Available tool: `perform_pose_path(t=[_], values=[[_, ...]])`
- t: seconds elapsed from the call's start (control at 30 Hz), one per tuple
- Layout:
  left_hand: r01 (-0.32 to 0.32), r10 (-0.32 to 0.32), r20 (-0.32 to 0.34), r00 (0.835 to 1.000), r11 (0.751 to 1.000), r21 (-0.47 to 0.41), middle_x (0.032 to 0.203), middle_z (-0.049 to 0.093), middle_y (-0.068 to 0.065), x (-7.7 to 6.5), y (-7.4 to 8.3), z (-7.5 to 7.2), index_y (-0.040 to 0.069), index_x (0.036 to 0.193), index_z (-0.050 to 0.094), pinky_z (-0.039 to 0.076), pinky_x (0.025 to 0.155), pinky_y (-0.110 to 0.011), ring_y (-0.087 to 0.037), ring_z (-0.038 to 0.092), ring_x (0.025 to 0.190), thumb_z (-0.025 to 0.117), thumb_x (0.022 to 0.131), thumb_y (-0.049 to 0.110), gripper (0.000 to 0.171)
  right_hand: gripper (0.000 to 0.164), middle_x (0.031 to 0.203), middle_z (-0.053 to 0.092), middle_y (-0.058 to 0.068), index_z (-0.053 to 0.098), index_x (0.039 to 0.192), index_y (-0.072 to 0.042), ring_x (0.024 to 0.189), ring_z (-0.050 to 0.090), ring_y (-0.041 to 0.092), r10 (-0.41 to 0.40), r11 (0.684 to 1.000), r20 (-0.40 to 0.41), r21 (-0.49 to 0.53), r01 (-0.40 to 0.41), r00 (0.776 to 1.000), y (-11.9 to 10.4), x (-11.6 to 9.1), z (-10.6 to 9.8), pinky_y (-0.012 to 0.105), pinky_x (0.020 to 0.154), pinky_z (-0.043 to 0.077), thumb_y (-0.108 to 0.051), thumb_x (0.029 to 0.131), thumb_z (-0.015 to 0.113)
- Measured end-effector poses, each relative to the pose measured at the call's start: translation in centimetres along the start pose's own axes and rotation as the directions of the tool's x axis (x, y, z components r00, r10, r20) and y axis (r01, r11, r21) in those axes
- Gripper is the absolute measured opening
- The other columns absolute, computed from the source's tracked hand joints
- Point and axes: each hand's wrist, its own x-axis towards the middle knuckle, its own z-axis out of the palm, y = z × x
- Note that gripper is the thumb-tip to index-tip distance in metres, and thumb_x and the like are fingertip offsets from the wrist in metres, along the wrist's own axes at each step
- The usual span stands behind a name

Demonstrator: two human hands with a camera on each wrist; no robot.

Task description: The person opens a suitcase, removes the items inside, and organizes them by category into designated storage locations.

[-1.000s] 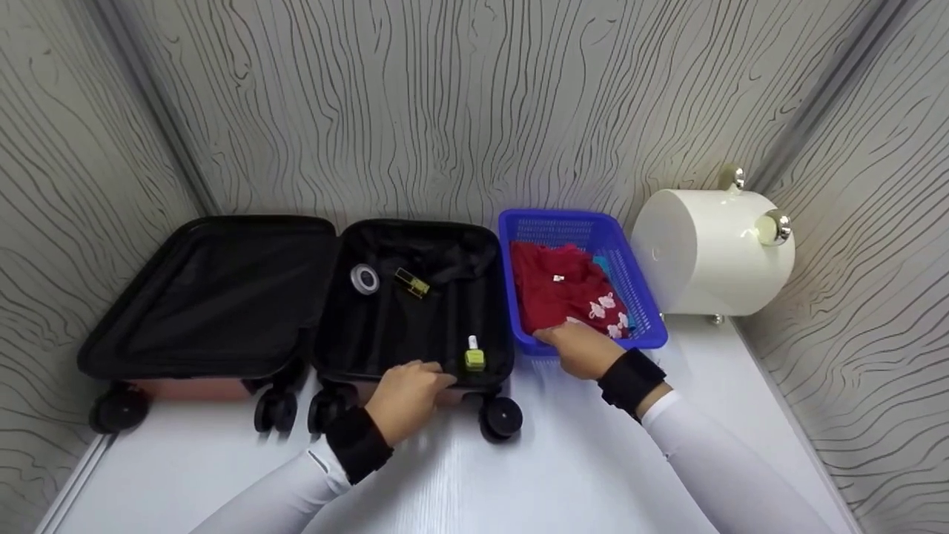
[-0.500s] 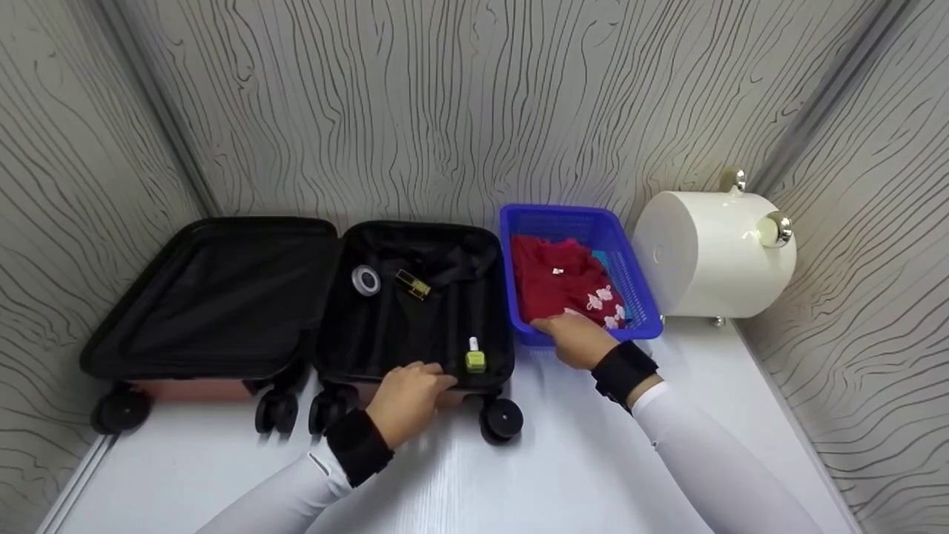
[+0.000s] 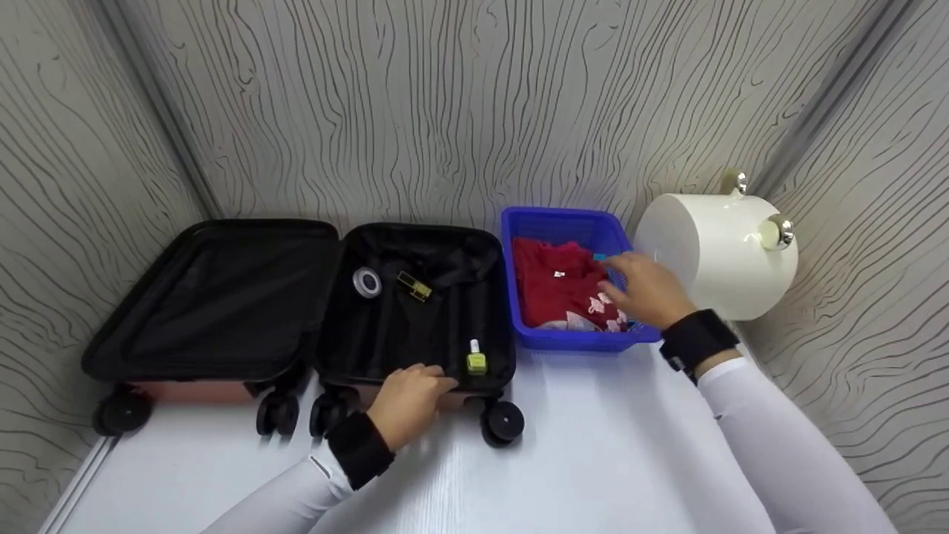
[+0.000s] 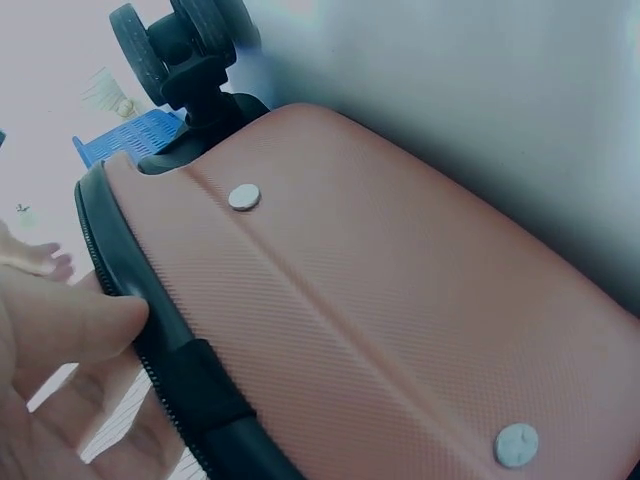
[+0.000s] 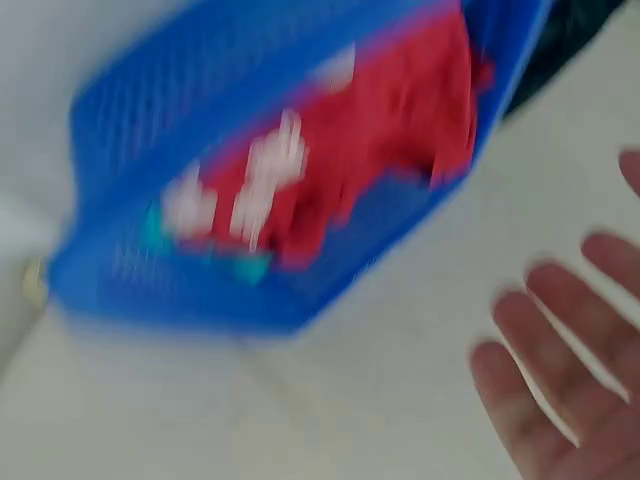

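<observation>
My left hand [image 3: 409,404] grips the near edge of an open suitcase's right half [image 3: 437,334]. In the left wrist view, the thumb presses the black zippered rim [image 4: 120,240] of its pink shell [image 4: 400,290]. My right hand [image 3: 652,289], fingers spread and holding nothing, hovers over the right side of a blue plastic basket [image 3: 578,343]. A folded red garment [image 3: 552,297] with white appliqués lies in the basket, a bit of turquoise cloth [image 5: 250,266] beneath it. The right wrist view is blurred; the right fingers [image 5: 560,340] show straight there.
Inside the suitcase lie a round silver-grey tin [image 3: 366,282], a black-and-gold item [image 3: 414,286] and a yellow-green nail polish bottle [image 3: 476,362]. The suitcase's other half [image 3: 215,297] lies at left. A white drum-shaped stool [image 3: 741,259] with metallic feet lies on its side at right.
My right hand has let go of the basket's near rim and moved up and right over its right side. The basket first shifted slightly back. My left hand has stayed put.
</observation>
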Motion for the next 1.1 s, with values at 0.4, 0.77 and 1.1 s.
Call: perform_pose_path(t=[0.4, 0.77, 1.1], values=[[0.007, -0.007, 0.01, 1.0, 1.0, -0.028, 0.093, 0.077, -0.003, 0.1, 0.3, -0.3, 0.014, 0.106, 0.085, 0.055, 0.06, -0.04, -0.025, 0.072, 0.079, 0.081, 0.076, -0.005, 0.036, 0.062, 0.149, 0.043, 0.049, 0.053, 0.143, 0.016, 0.139, 0.038, 0.071, 0.387, 0.907, -0.276, -0.062, -0.418, 0.88, 11.1, -1.2, -9.5, 0.079, 0.117, 0.031, -0.026, 0.1, 0.069], [0.005, -0.005, 0.006, 1.0, 1.0, -0.008, 0.094, 0.077, -0.002, 0.2, 0.1, -0.3, 0.014, 0.106, 0.084, 0.055, 0.06, -0.04, -0.024, 0.072, 0.08, 0.082, 0.076, -0.004, 0.035, 0.064, 0.131, 0.048, 0.056, 0.038, 0.141, 0.029, 0.125, 0.049, 0.072, 0.603, 0.797, -0.22, 0.117, -0.593, 0.767, 13.6, -2.4, -10.6, 0.078, 0.107, 0.041, -0.021, 0.107, 0.056], [0.015, -0.015, 0.023, 1.0, 1.0, -0.012, 0.095, 0.078, -0.002, 0.1, 0.0, -0.1, 0.014, 0.107, 0.085, 0.056, 0.062, -0.039, -0.023, 0.072, 0.082, 0.081, 0.078, -0.004, 0.034, 0.045, 0.104, 0.062, 0.046, 0.06, 0.108, 0.025, 0.098, 0.057, 0.057, 0.632, 0.775, -0.228, 0.165, -0.61, 0.741, 14.8, -2.9, -10.5, 0.056, 0.078, 0.048, -0.018, 0.108, 0.05]])
